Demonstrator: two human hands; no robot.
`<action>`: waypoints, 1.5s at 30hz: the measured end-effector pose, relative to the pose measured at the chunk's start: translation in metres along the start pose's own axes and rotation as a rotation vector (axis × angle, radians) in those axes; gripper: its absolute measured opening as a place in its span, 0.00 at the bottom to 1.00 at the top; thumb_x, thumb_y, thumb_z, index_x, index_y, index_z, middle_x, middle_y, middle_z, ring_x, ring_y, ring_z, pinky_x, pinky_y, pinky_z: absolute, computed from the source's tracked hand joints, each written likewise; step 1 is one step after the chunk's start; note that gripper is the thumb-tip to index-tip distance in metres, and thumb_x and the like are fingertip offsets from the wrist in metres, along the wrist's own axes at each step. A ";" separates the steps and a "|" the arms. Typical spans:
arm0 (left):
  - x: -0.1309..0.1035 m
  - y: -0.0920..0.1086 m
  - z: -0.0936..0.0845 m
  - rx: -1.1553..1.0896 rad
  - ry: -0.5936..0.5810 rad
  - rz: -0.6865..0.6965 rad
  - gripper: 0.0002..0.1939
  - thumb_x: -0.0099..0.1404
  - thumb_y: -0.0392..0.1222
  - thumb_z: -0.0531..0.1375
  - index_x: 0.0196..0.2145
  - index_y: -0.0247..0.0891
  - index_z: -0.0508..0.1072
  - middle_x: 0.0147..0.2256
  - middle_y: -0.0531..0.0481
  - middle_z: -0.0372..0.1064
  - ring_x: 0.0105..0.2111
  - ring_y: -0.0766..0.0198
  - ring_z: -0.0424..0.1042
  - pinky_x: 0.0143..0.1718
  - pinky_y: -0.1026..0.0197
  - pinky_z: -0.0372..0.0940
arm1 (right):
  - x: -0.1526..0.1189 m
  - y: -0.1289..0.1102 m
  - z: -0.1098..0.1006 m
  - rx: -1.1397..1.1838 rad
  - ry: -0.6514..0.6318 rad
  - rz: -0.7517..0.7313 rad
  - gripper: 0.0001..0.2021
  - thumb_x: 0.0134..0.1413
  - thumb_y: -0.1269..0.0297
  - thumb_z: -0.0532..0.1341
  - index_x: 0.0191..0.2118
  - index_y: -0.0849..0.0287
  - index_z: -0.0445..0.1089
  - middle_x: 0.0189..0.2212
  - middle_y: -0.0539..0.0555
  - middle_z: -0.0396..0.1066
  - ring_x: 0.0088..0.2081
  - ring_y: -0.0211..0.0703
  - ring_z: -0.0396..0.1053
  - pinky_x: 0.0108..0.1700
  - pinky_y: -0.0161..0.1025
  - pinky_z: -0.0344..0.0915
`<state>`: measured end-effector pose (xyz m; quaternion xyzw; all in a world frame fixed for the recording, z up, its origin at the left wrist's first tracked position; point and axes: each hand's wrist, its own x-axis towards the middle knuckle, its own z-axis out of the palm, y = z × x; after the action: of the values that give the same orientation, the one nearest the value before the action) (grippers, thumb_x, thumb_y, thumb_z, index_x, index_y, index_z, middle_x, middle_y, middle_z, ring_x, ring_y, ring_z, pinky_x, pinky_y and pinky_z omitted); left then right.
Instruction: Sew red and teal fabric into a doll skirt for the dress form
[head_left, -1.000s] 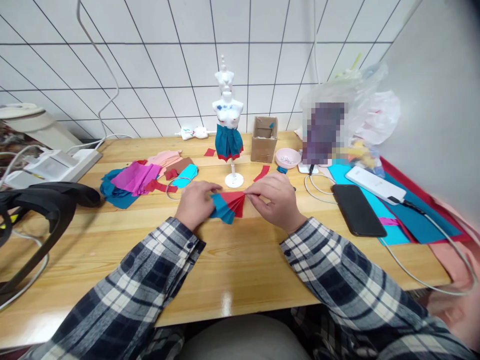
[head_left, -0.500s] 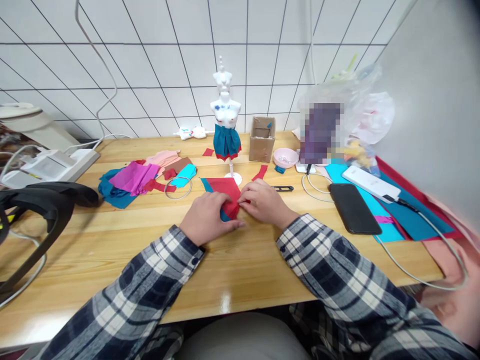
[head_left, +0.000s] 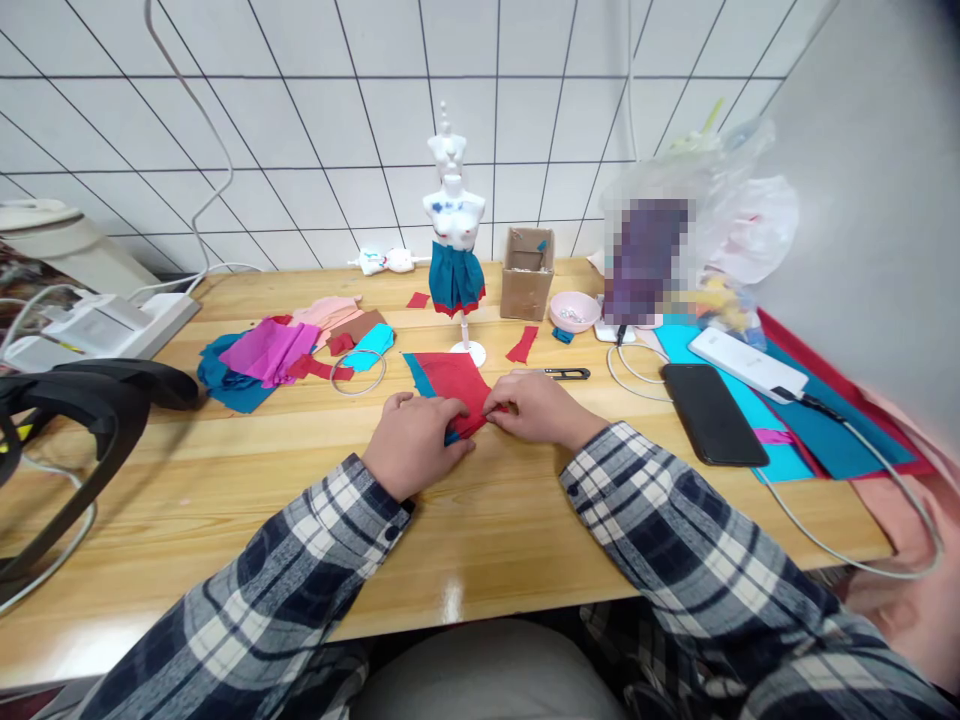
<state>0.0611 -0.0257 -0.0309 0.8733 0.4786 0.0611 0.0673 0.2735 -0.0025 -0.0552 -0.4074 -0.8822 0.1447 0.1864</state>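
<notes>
A red and teal cloth (head_left: 453, 378) lies on the wooden table between my hands. My left hand (head_left: 417, 440) has its fingers closed on the cloth's near left part, covering some of it. At the cloth's right edge, my right hand (head_left: 534, 408) pinches the red fabric between thumb and fingertips. Just behind the cloth stands a small white mannequin (head_left: 454, 215) wearing a teal skirt (head_left: 456, 278) with a red hem. A black thread snipper (head_left: 568, 374) lies beyond my right hand, and a red scrap (head_left: 522, 344) is behind it.
Fabric scraps (head_left: 274, 350) and a metal ring (head_left: 358, 372) lie at the left, near a power strip (head_left: 112, 335) and a black headset (head_left: 97, 440). A cardboard box (head_left: 527, 275), a pink bowl (head_left: 574, 312), a black phone (head_left: 712, 415) and a white power bank (head_left: 748, 364) are at the right.
The red face of the cloth lies flatter and reaches further right. My right hand has shifted slightly right, and the left thumb has drawn in toward the cloth. The view has shifted slightly.
</notes>
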 end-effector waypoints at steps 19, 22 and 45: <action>0.003 -0.009 -0.001 -0.111 -0.020 -0.029 0.09 0.61 0.44 0.58 0.32 0.45 0.79 0.32 0.53 0.79 0.33 0.58 0.75 0.36 0.57 0.62 | 0.000 -0.003 -0.002 0.065 -0.083 0.102 0.07 0.55 0.69 0.61 0.35 0.56 0.78 0.32 0.51 0.78 0.34 0.38 0.70 0.36 0.34 0.57; 0.004 -0.013 0.003 -0.158 -0.025 -0.047 0.10 0.62 0.45 0.57 0.33 0.45 0.79 0.32 0.53 0.79 0.32 0.59 0.75 0.33 0.59 0.62 | 0.000 -0.002 -0.001 0.088 -0.085 0.127 0.06 0.55 0.68 0.61 0.35 0.57 0.77 0.32 0.50 0.77 0.33 0.37 0.69 0.35 0.34 0.56; -0.002 0.000 0.001 0.235 0.186 0.236 0.10 0.63 0.42 0.58 0.26 0.43 0.77 0.33 0.46 0.72 0.41 0.51 0.66 0.57 0.35 0.43 | 0.019 -0.008 -0.005 0.031 -0.208 0.270 0.02 0.50 0.69 0.62 0.31 0.56 0.71 0.31 0.50 0.76 0.31 0.38 0.68 0.29 0.33 0.54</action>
<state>0.0604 -0.0277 -0.0317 0.9158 0.3809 0.0928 -0.0871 0.2593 0.0080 -0.0440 -0.5020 -0.8317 0.2235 0.0792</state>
